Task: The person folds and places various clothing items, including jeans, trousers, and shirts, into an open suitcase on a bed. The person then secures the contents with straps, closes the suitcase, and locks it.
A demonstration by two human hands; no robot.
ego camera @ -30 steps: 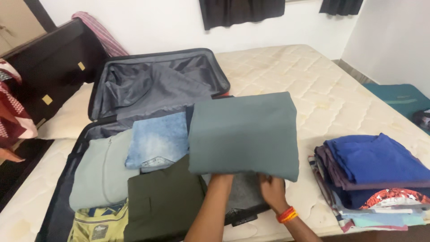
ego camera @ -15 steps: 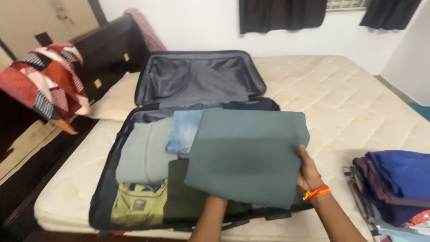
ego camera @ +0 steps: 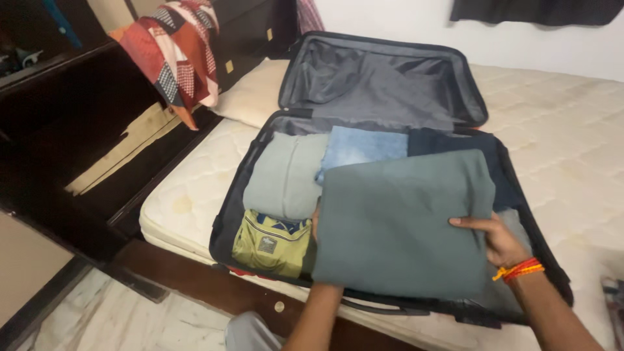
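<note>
The folded grey garment [ego camera: 403,227], lifted a moment ago, now lies lower inside the suitcase [ego camera: 240,195], gripped by the right hand [ego camera: 497,240] at its edge, the left hand [ego camera: 316,218] mostly hidden beneath.

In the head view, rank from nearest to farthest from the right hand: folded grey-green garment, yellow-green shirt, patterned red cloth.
1. Folded grey-green garment: under the right hand, touching.
2. Yellow-green shirt: suitcase's near-left corner.
3. Patterned red cloth: far left, off the bed.
</note>
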